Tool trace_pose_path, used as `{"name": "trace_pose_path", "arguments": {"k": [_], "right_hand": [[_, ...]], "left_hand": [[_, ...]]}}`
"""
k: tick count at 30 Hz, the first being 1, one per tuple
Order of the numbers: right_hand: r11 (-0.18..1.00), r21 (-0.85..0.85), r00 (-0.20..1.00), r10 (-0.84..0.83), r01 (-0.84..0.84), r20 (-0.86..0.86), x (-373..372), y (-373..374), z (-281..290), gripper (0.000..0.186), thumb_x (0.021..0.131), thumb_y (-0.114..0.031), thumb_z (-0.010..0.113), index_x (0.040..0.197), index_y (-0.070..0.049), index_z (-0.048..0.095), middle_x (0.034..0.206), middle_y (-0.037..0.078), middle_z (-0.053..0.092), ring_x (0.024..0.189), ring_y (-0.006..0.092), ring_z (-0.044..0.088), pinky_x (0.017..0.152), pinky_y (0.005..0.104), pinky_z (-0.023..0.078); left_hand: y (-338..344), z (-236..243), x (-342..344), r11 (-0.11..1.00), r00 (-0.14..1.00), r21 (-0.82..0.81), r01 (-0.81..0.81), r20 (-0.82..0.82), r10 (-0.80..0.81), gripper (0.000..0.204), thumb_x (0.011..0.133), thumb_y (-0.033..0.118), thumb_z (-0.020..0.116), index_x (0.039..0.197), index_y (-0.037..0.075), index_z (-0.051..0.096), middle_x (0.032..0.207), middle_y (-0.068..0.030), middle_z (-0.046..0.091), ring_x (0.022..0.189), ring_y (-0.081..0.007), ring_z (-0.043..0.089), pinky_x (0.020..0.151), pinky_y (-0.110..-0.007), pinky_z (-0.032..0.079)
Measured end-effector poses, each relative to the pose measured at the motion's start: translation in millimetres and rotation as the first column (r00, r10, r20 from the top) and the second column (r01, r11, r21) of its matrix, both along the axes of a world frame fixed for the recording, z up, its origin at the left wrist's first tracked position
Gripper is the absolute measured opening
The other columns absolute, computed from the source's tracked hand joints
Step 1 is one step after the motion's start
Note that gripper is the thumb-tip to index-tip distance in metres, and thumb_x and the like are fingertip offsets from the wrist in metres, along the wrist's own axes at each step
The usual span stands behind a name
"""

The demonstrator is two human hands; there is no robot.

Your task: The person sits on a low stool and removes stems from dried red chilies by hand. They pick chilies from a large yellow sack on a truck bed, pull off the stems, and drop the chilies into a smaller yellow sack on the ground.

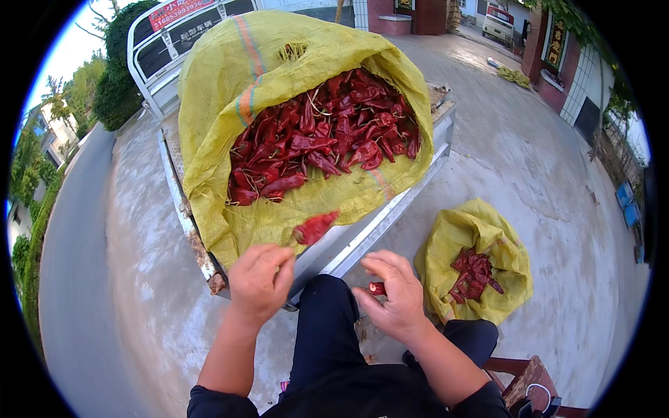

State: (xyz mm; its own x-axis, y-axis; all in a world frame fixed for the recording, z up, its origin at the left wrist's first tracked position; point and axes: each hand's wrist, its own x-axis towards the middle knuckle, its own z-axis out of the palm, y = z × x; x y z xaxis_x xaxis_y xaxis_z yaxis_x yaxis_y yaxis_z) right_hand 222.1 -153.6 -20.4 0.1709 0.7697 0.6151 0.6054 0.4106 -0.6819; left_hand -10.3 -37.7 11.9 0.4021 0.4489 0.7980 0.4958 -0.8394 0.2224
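A large yellow woven sack (209,132) lies with its mouth towards me on a metal truck bed, full of dried red chili peppers (313,143). My left hand (259,282) has its fingers curled in by the sack's lower lip; whether anything is in them is hidden. Just beyond its fingertips is a single red chili pepper (316,227), apparently apart from the hand. In front of my right thigh, my right hand (396,292) grips a dark red chili pepper (377,288) between thumb and fingers, its pale end showing.
On the concrete at my right stands a smaller yellow sack (516,272) with some dried chili peppers (475,275) inside. The truck bed's metal edge (362,244) runs before my knees. A reddish-brown wooden stool (529,383) is at lower right. Another vehicle (498,24) stands far off.
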Motion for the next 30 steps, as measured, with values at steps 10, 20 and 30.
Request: {"name": "trace_pose_path", "arguments": {"k": [10,20,30], "right_hand": [[0.970,-0.216,0.966,0.155,-0.109,0.208,15.2,5.9,-13.3,0.035,0.081,-0.017,0.083,0.111,-0.009,0.068,0.098,0.010,0.071,0.087,0.0340,0.072,0.072,0.0437,0.057],[0.791,-0.595,0.889,0.365,-0.141,0.275,26.1,-1.0,-1.0,0.030,0.091,-0.034,0.075,0.094,-0.005,0.068,0.088,0.016,0.071,0.085,0.0403,0.070,0.073,0.0510,0.054],[0.940,-0.249,0.964,0.256,-0.233,0.066,26.1,-8.4,-37.1,0.021,0.091,-0.023,0.080,0.086,-0.008,0.068,0.081,0.011,0.067,0.073,0.0346,0.068,0.064,0.0443,0.052]], "left_hand": [[-42.5,-53.5,41.4,0.438,0.793,-0.670,0.600,0.572,-0.212,0.026,0.083,0.000,0.084,0.109,0.002,0.079,0.096,-0.0093,0.074,0.087,-0.0188,0.070,0.077,-0.028,0.054],[-30.8,-41.6,51.5,0.338,0.836,-0.845,0.414,0.206,-0.509,0.012,0.094,0.010,0.078,0.100,0.000,0.075,0.092,-0.0083,0.075,0.081,-0.0123,0.069,0.073,-0.029,0.056],[-64.3,-107.0,93.6,-0.069,0.387,-0.386,0.920,0.865,0.320,0.015,0.107,0.019,0.067,0.098,0.008,0.061,0.082,-0.0042,0.066,0.063,-0.0124,0.061,0.056,-0.028,0.052]]}}
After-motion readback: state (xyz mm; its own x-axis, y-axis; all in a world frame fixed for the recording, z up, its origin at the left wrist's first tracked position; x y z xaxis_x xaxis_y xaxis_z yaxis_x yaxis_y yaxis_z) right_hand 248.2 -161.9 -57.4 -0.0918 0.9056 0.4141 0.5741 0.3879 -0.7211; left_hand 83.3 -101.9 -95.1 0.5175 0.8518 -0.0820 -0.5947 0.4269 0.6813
